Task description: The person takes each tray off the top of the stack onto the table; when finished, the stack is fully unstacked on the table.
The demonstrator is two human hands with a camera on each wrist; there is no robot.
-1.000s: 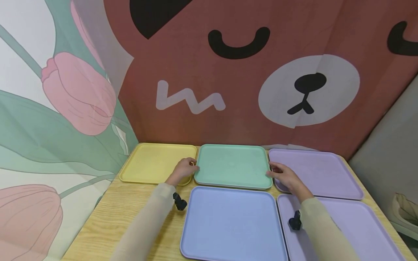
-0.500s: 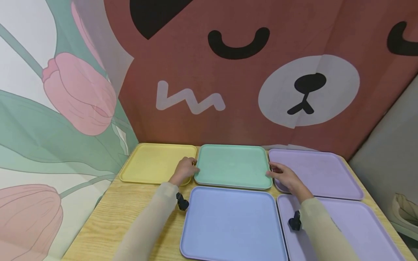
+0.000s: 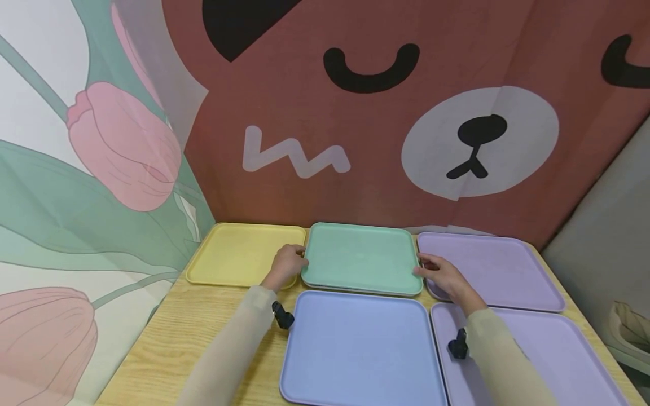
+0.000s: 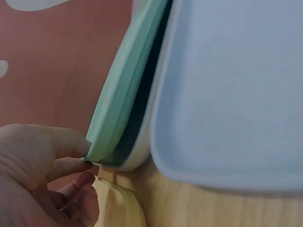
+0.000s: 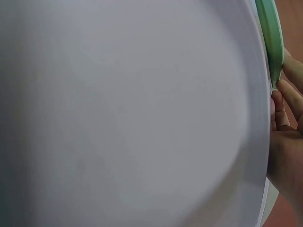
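In the head view a mint-green tray (image 3: 361,258) lies in the middle of the back row. My left hand (image 3: 288,264) pinches its left edge between thumb and fingers. In the left wrist view that end of the green tray (image 4: 118,90) is raised, with a dark gap between it and a pale rim (image 4: 142,142) below. On the opposite edge my right hand (image 3: 443,274) holds the tray with thumb and fingertips. The right wrist view shows the thumb and index finger at the green rim (image 5: 274,45), partly behind a large pale tray (image 5: 142,113).
A yellow tray (image 3: 244,254) lies to the left, under my left hand. Purple trays sit at the right, one at the back (image 3: 492,270) and one in front (image 3: 553,349). A blue tray (image 3: 360,349) is nearest on the wooden table (image 3: 167,338). A printed wall hanging (image 3: 284,197) stands behind.
My left hand has moved slightly right onto the green tray's edge. The tray's left side has risen a little and shifted slightly left. My right hand stays in place.
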